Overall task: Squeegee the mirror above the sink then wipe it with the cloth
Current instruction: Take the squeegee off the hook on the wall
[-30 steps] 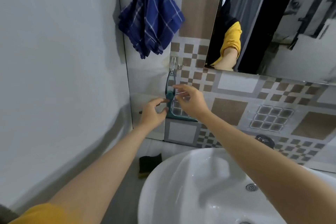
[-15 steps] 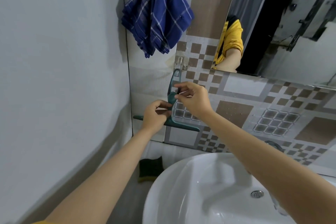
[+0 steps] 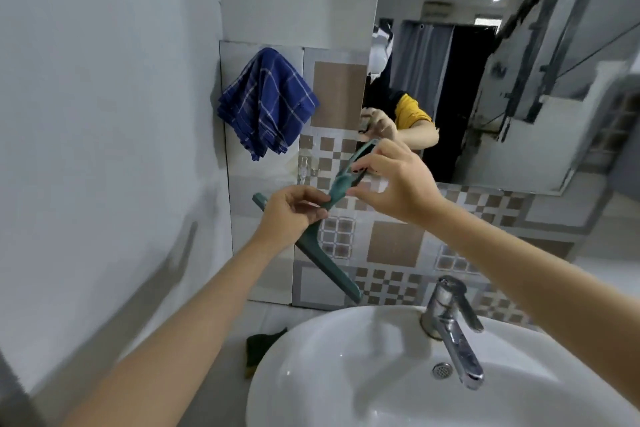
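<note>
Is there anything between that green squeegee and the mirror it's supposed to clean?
Nothing visible blocks it. Both the left hand and the right hand hold the squeegee just below and left of the mirror. The cloth hangs off to the left, and the tap stands lower down.

Bare forearms; yellow short sleeve [image 3: 410, 111], seemingly, in reflection

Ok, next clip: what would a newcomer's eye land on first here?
The teal squeegee, held up at a slant in mid-frame in front of the tiled wall: the left hand grips it near the blade, the right hand pinches the handle. Next, the blue checked cloth hanging on the wall up left, and the mirror up right, above the white sink.
</note>
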